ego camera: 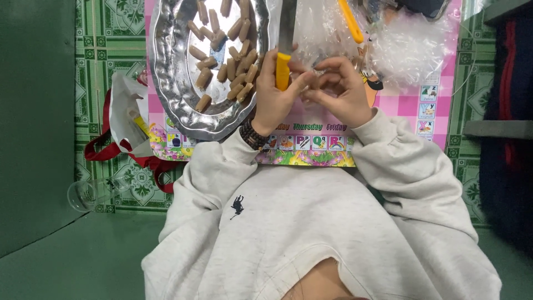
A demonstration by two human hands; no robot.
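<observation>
- The left hand [273, 103] is closed around the yellow handle of a knife [282, 71]; the fingers wrap the handle from the side and the thumb lies along it, with the blade running up and away from the knuckles.
- The right hand [340, 93] has its fingertips [308, 83] pinched together on something small, just beside the left thumb. The piece itself is hidden between the fingers, so what it is cannot be told.
- The knife looks light and stiff. The smooth plastic handle is the safe place to hold it, as the left hand does; the blade should stay clear of the right fingertips, which sit very near it.
- The brown sausage pieces [230, 69] lie heaped on a metal tray [166, 72], just beyond the left fingers. They look soft, light and probably a little greasy, so a gentle pinch at the ends would suit them.
- Crinkled clear plastic bags [408, 47] lie beyond the right hand, thin and limp.
- A second yellow-handled tool [351, 21] rests above the right fingers, apart from them.
- Everything sits on a pink mat [400, 103].
</observation>
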